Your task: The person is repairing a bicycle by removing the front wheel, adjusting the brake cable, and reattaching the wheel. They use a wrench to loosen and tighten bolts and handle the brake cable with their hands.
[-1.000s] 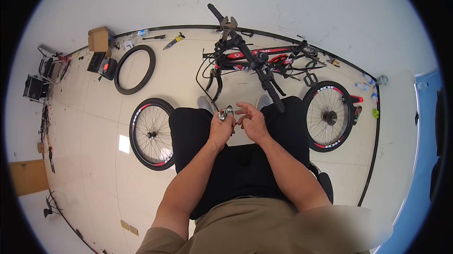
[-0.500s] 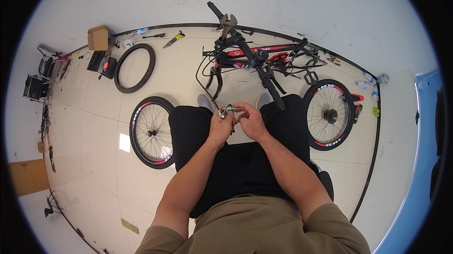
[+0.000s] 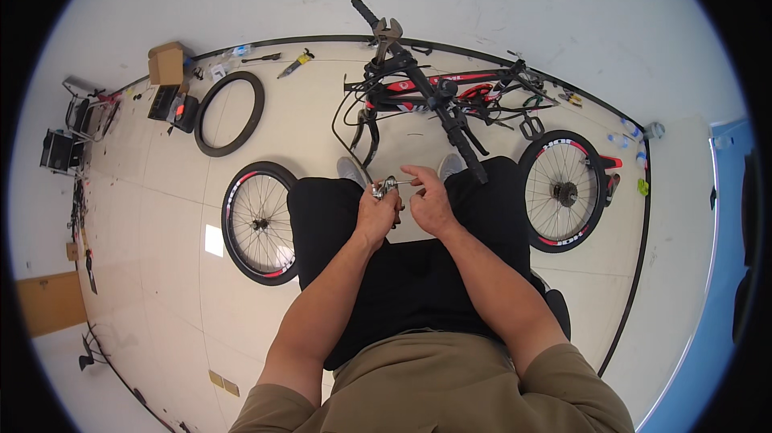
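My left hand (image 3: 376,217) is closed around a small silver metal bicycle part (image 3: 384,187), held above the gap between my knees. Its exact kind is too small to make out, and my fingers cover much of it. From its right side a thin metal rod (image 3: 404,182) sticks out toward my right hand (image 3: 431,201). There the index finger stretches out above the rod, apart from the thumb, and the other fingers are partly curled. Whether a finger touches the rod's end I cannot tell. A black cable (image 3: 351,148) runs from the handlebar down toward my left hand.
Beyond my feet stands a black and red bicycle frame (image 3: 410,103) with its handlebar (image 3: 438,103); an adjustable wrench (image 3: 388,32) is by the bar. Wheels lie at left (image 3: 259,224) and right (image 3: 565,192). A loose tyre (image 3: 230,114), toolbox (image 3: 174,107) and cardboard box (image 3: 167,63) are farther left.
My right index finger has lifted and straightened away from the rod, and the right hand has opened a little. My left hand keeps its hold on the silver part.
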Demonstrator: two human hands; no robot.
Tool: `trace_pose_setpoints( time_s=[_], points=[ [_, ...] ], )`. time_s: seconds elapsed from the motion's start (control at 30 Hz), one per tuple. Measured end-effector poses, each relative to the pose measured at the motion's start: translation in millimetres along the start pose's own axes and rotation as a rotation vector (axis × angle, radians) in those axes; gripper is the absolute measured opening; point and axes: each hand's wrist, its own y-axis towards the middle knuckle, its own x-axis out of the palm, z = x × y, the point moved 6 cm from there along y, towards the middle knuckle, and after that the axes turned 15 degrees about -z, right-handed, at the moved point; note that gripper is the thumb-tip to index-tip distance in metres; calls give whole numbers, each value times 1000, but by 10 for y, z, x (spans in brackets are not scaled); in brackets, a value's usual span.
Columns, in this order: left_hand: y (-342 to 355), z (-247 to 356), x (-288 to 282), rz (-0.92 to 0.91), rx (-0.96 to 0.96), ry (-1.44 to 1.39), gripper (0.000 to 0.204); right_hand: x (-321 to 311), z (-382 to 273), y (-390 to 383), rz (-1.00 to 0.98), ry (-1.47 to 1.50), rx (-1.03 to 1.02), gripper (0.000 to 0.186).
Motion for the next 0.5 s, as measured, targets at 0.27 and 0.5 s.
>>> trace_pose_setpoints(
  time_s=[0.27,0.5],
  points=[
    [33,-55,-25,-33,-8,-1,27,-25,-63,-3,12,-132,-68,49],
    [31,-36,1,-19,11,1,18,-22,-41,-3,11,-163,-127,47]
  ],
)
